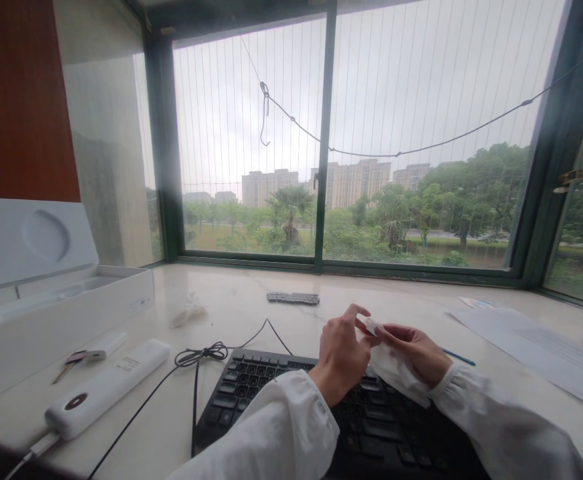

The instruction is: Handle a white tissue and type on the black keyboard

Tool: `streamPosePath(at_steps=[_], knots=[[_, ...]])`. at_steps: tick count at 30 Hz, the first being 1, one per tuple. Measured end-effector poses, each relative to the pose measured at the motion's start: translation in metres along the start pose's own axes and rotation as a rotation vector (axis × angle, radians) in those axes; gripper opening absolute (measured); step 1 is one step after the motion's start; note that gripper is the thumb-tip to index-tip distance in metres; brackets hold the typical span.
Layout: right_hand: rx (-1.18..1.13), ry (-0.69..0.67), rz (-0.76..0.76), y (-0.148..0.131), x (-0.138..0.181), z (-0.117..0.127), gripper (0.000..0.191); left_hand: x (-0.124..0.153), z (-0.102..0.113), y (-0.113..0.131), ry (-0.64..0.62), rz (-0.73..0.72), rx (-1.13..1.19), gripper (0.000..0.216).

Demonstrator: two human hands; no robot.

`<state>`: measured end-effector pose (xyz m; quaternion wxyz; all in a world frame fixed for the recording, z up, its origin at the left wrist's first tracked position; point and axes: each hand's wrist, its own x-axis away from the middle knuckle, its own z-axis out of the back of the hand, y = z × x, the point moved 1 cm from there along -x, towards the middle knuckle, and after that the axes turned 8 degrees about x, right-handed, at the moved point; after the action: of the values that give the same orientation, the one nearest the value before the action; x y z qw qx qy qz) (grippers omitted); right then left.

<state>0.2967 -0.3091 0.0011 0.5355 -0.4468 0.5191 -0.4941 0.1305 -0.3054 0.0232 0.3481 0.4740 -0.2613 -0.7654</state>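
My left hand [344, 350] and my right hand [416, 347] meet above the black keyboard [251, 380]. Between their fingertips is a crumpled white tissue [396, 367], whose loose end hangs below my right hand over the keys. Both hands are closed, pinching the tissue near its upper tip. Whether something small is wrapped inside it, I cannot tell. Beyond the keyboard lies a flat block of small grey pieces in tight rows, which look like keycaps [292, 298]. My forearms hide much of the keyboard's middle and right side.
At left are an open white box [116, 283], a white power bank [108, 387] with a cable, and a key [68, 363]. A crumpled clear wrapper [190, 312] lies behind. A bundled black cord [206, 353] runs by the keyboard. Right: a blue stick [458, 357] and paper sheets [531, 347].
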Motion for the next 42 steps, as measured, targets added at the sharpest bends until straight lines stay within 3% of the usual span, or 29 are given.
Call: streamPosePath(at_steps=[6, 11, 16, 28, 33, 42], knots=[[0.132, 0.0, -0.002, 0.001, -0.002, 0.005, 0.057, -0.001, -0.002, -0.007, -0.014, 0.101, 0.174, 0.036], [0.232, -0.059, 0.026, 0.001, -0.004, 0.007, 0.062, 0.001, -0.003, -0.005, 0.013, 0.091, 0.159, 0.031], [0.241, -0.087, 0.065, 0.002, -0.007, 0.009, 0.055, 0.001, -0.001, -0.001, 0.031, 0.081, 0.128, 0.029], [0.267, 0.063, 0.205, -0.007, -0.001, 0.005, 0.049, -0.004, 0.006, 0.003, 0.017, 0.056, 0.117, 0.026], [0.292, 0.119, 0.252, -0.009, 0.001, 0.005, 0.052, -0.005, 0.006, 0.005, 0.024, -0.02, 0.084, 0.014], [0.379, 0.229, 0.237, -0.005, -0.004, 0.014, 0.054, -0.005, 0.011, 0.006, 0.052, -0.188, -0.053, 0.017]])
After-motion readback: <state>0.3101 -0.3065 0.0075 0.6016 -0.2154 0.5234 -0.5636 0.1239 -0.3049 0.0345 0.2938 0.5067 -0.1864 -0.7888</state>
